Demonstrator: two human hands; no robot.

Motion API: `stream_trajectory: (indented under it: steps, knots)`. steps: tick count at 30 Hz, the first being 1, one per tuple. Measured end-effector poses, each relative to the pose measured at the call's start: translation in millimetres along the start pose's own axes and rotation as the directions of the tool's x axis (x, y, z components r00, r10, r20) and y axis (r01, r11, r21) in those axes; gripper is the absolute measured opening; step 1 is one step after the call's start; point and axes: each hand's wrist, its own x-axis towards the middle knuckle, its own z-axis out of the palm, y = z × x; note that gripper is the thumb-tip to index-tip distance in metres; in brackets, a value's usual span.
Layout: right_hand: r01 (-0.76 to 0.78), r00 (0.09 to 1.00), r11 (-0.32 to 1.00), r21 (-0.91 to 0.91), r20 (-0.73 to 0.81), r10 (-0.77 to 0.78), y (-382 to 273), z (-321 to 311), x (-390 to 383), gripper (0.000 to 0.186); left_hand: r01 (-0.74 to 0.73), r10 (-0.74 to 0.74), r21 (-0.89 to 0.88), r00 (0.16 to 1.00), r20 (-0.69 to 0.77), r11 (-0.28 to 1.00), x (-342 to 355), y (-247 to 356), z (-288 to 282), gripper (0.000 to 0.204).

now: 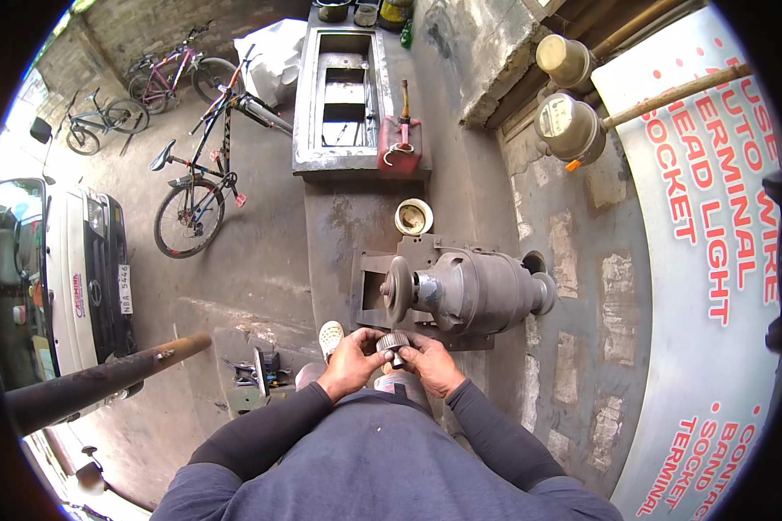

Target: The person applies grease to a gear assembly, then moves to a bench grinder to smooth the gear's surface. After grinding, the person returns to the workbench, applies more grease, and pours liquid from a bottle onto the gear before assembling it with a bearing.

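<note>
**Gear held at the grinder**

I see a small toothed gear [396, 343] just below the middle of the frame, gripped from both sides. My left hand [349, 360] closes on it from the left, fingers curled round its rim; my right hand [430, 363] grasps it from the right, thumb on its top side. Both hands are clenched on the gear, and the dark sleeves run down to the lower edge.

Just above the gear sits a bench grinder [465, 291], its grey motor body lying across the centre. Its wheel [399, 289] faces left and stands close above the gear; I cannot tell whether the two touch. The grinder rests on a dark plate [369, 286] on a concrete bench.

Beyond it, higher in the frame, a white cup [414, 216] stands on the bench, and further up a red can [400, 143] leans by a metal frame [308, 95]. Below my left hand a pale shoe [330, 337] shows on the floor.

In the left half, a black bicycle [202, 178] stands on the concrete, with a pink one [169, 78] behind it at upper left. A white van [65, 278] fills the left edge, and a rusty pipe [104, 378] slants across the lower left. On the right, a white signboard [712, 260] with red lettering curves along the wall, with two meters [569, 126] at upper right.
</note>
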Motion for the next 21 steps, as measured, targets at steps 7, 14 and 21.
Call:
stream_trajectory:
  steps: [7, 14, 21]
  knots:
    - [0.057, 0.989, 0.980, 0.192, -0.148, -0.029, 22, 2, 16, 0.037, 0.099, -0.107, -0.122, 0.993, -0.057, 0.988, 28, 16, 2, 0.041]
    - [0.049, 0.979, 0.978, 0.201, -0.204, -0.007, 19, 10, 18, 0.035, 0.186, -0.206, -0.159, 0.971, -0.120, 0.970, 25, 23, 1, 0.040]
    - [0.016, 0.972, 0.985, 0.173, -0.234, 0.025, 11, 8, 15, 0.035, 0.198, -0.205, -0.110, 0.977, -0.057, 0.974, 29, 17, 0, 0.032]
